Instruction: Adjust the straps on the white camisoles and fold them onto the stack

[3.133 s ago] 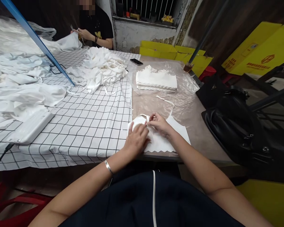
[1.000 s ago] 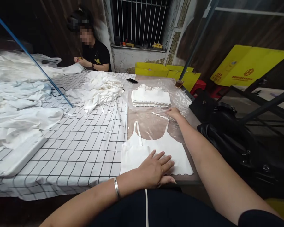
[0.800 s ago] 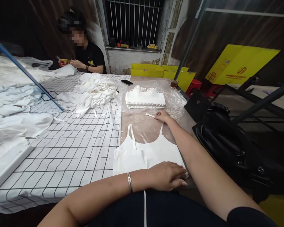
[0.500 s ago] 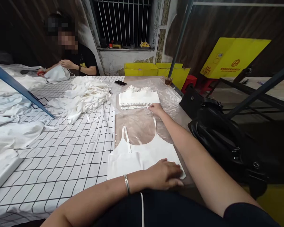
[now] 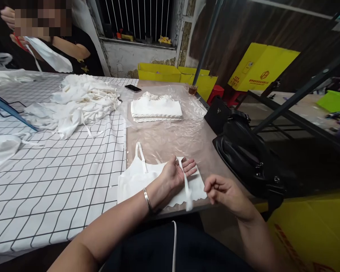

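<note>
The strap (image 5: 186, 187) has come down over the white top (image 5: 134, 177), across the spread left hand (image 5: 173, 175), so this side seems partly folded, while the right hand (image 5: 223, 193) is curled, its grip unclear.

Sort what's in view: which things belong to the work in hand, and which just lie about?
In the work: white top, its strap across the left hand; probably folded stack, loose white pile.
Apparently lying about: phone, black bag, yellow cartons.

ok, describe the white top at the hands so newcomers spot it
Find the brown tabletop right of the checked cloth. At its near edge, partly under the left hand, lies the white top. Unlike the folded stack and loose heap farther back, it lies singly, one strap looped at its far edge.
</note>
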`<action>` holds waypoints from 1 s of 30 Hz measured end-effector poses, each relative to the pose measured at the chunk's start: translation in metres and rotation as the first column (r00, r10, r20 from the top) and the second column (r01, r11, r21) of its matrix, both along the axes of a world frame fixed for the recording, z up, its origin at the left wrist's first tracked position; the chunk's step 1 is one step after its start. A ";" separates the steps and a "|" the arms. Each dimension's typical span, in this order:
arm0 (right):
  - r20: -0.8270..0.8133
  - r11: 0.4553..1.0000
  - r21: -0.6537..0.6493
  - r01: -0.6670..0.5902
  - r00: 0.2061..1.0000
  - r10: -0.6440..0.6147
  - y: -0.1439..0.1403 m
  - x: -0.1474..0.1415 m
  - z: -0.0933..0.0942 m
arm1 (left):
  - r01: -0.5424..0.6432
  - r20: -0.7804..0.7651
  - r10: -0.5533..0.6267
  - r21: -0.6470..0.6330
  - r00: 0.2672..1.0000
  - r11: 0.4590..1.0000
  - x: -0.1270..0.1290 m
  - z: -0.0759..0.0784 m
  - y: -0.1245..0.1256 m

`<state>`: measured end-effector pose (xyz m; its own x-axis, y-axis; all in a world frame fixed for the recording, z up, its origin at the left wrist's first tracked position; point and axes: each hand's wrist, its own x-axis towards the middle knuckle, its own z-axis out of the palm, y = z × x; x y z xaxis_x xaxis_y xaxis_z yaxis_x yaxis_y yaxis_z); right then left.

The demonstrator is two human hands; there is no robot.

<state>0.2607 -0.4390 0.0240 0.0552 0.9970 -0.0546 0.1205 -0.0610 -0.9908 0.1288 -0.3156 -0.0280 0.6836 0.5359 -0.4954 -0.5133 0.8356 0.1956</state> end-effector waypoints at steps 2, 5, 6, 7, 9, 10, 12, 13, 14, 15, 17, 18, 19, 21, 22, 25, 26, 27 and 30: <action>0.089 0.994 -0.009 0.109 0.990 -0.107 0.001 0.007 -0.013 | -0.002 -0.018 0.003 0.017 1.000 1.000 -0.001 0.000 -0.002; 0.148 0.975 -0.031 0.219 0.966 -0.213 0.031 0.006 -0.029 | 0.042 -0.058 -0.038 0.079 0.998 0.996 -0.002 0.003 -0.003; 0.136 0.977 -0.052 0.207 0.971 -0.198 0.043 0.003 -0.033 | 0.060 -0.086 -0.052 0.100 0.995 0.993 -0.002 0.004 -0.003; 0.113 0.980 -0.069 0.188 0.977 -0.180 0.054 -0.002 -0.036 | 0.073 -0.123 -0.058 0.120 0.991 0.990 -0.001 0.006 -0.003; 0.028 0.983 -0.105 0.153 0.988 -0.151 0.068 -0.011 -0.042 | 0.103 -0.212 -0.069 0.152 0.975 0.983 0.000 0.011 -0.002; -0.034 0.982 -0.143 0.127 0.991 -0.133 0.071 -0.015 -0.044 | 0.127 -0.253 -0.082 0.165 0.964 0.978 0.000 0.014 -0.001; -0.191 0.966 -0.256 0.036 0.978 -0.087 0.068 -0.019 -0.045 | 0.172 -0.316 -0.111 0.171 0.942 0.970 -0.002 0.019 0.002; -0.272 0.952 -0.305 -0.024 0.960 -0.063 0.063 -0.019 -0.045 | 0.182 -0.334 -0.117 0.171 0.935 0.968 -0.003 0.020 0.005; -0.343 0.938 -0.336 -0.083 0.939 -0.040 0.055 -0.018 -0.044 | 0.185 -0.340 -0.119 0.170 0.933 0.968 -0.005 0.021 0.007; -0.394 0.926 -0.354 -0.132 0.919 -0.019 0.046 -0.016 -0.043 | 0.183 -0.337 -0.118 0.170 0.934 0.968 -0.007 0.022 0.010; -0.446 0.905 -0.379 -0.193 0.895 0.005 0.026 -0.008 -0.039 | 0.176 -0.322 -0.112 0.175 0.940 0.969 -0.010 0.020 0.017; -0.456 0.894 -0.393 -0.216 0.890 0.015 0.017 -0.002 -0.037 | 0.177 -0.325 -0.112 0.178 0.939 0.968 -0.011 0.018 0.021; -0.459 0.881 -0.409 -0.237 0.888 0.026 0.008 0.003 -0.034 | 0.180 -0.334 -0.113 0.177 0.936 0.968 -0.011 0.015 0.025; -0.455 0.857 -0.442 -0.264 0.890 0.039 -0.005 0.014 -0.028 | 0.181 -0.356 -0.111 0.167 0.928 0.969 -0.009 0.010 0.032; -0.456 0.850 -0.452 -0.269 0.889 0.039 -0.010 0.019 -0.025 | 0.178 -0.364 -0.111 0.158 0.925 0.971 -0.008 0.008 0.035; -0.482 0.860 -0.440 -0.259 0.876 0.017 -0.015 0.029 -0.018 | 0.187 -0.321 -0.134 0.140 0.938 0.972 -0.006 0.011 0.032; -0.497 0.869 -0.424 -0.256 0.868 0.013 -0.014 0.031 -0.016 | 0.213 -0.285 -0.168 0.138 0.944 0.967 -0.006 0.014 0.027; -0.514 0.876 -0.407 -0.258 0.858 0.014 -0.013 0.031 -0.014 | 0.253 -0.238 -0.215 0.141 0.947 0.957 -0.007 0.017 0.020; -0.568 0.873 -0.387 -0.296 0.823 0.028 -0.006 0.025 -0.009 | 0.366 -0.104 -0.352 0.177 0.930 0.914 -0.007 0.029 -0.010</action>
<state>0.2856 -0.4452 0.0152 -0.2766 0.8454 -0.4569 -0.3634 -0.5322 -0.7647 0.1221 -0.3255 0.0011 0.8155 0.3496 -0.4613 -0.1655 0.9046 0.3929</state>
